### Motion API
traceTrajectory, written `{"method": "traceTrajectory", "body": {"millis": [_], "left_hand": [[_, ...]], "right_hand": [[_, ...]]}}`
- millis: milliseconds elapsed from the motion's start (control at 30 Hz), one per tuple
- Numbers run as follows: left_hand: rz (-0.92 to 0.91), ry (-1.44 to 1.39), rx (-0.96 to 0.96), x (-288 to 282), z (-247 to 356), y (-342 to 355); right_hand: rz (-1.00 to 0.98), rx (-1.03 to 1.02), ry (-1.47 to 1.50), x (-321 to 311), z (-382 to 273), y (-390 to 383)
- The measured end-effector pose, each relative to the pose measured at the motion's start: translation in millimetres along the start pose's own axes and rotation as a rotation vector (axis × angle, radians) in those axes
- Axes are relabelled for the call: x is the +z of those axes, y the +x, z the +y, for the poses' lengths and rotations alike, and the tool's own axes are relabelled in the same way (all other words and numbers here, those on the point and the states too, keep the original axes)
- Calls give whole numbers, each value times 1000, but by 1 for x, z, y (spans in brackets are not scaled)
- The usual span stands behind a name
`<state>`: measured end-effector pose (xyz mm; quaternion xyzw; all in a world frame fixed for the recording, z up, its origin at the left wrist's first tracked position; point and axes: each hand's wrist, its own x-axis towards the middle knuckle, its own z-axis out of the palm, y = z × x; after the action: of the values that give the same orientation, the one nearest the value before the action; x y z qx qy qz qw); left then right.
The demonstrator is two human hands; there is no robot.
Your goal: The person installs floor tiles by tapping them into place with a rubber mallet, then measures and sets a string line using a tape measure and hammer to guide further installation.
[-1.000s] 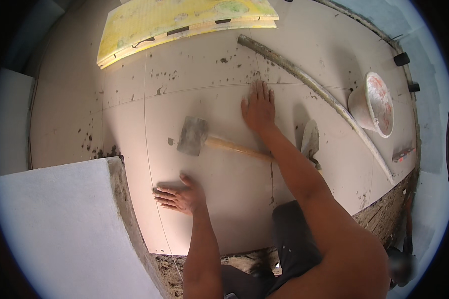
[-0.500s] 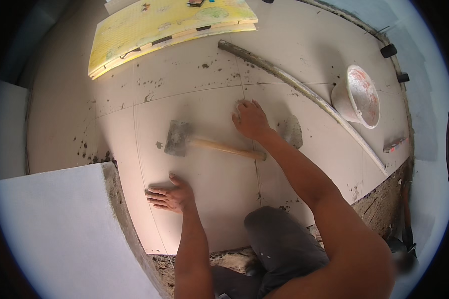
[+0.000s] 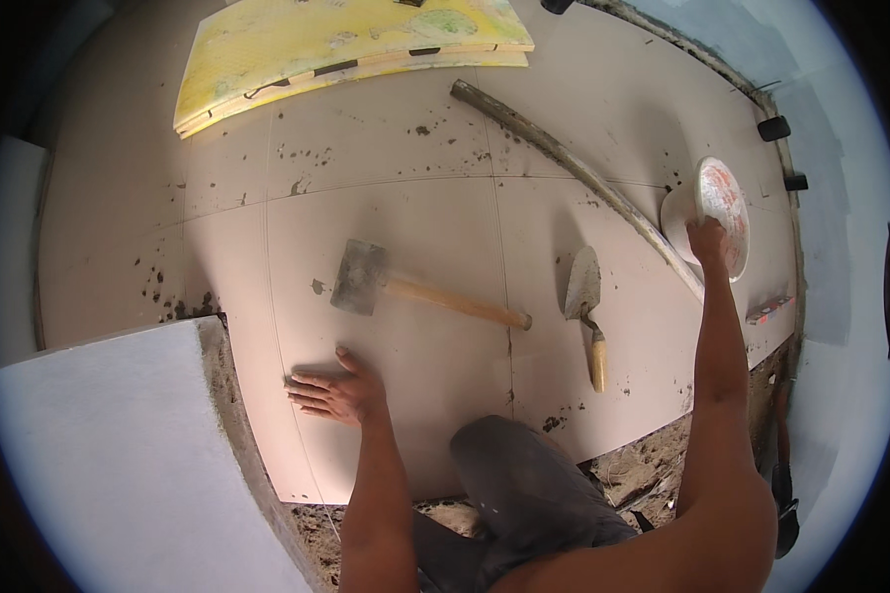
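Note:
My left hand (image 3: pixel 338 392) lies flat on a large pale floor tile (image 3: pixel 405 435), fingers spread, beside a joint line. My right hand (image 3: pixel 710 242) is stretched out to a whitish bucket (image 3: pixel 678 219) at the far right. It overlaps the near rim of the bucket's mouth, and its fingertips are too unclear to show a grip. Between my hands lies a mallet with a dark, blocky head (image 3: pixel 360 278) and a wooden handle (image 3: pixel 457 300). Right of the mallet is a pointing trowel (image 3: pixel 583 287), its wooden handle toward me.
A long, mortar-stained straight bar (image 3: pixel 574 168) crosses the tiles. Yellow stained panels (image 3: pixel 336 49) are stacked at the back. A white slab (image 3: pixel 109 445) with a rough edge is at the left. Bare rough ground (image 3: pixel 653 460) borders the tiles, and a pale wall (image 3: pixel 831 237) stands at the right.
My right hand has moved from the far middle tile joint rightward to the bucket, uncovering the trowel. The left hand stays on the tile. The view has shifted slightly.

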<state>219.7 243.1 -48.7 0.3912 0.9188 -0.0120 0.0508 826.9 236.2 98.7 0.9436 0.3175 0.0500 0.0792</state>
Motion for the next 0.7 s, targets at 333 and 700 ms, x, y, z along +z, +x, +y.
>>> {"method": "traceTrajectory", "body": {"millis": [333,700], "left_hand": [[5,4,5,1,1,0],[-18,41,-2,-2,1,0]], "right_hand": [[193,-390,132,-48,-127,10],[192,-903,230,-99,-347,-22]]}}
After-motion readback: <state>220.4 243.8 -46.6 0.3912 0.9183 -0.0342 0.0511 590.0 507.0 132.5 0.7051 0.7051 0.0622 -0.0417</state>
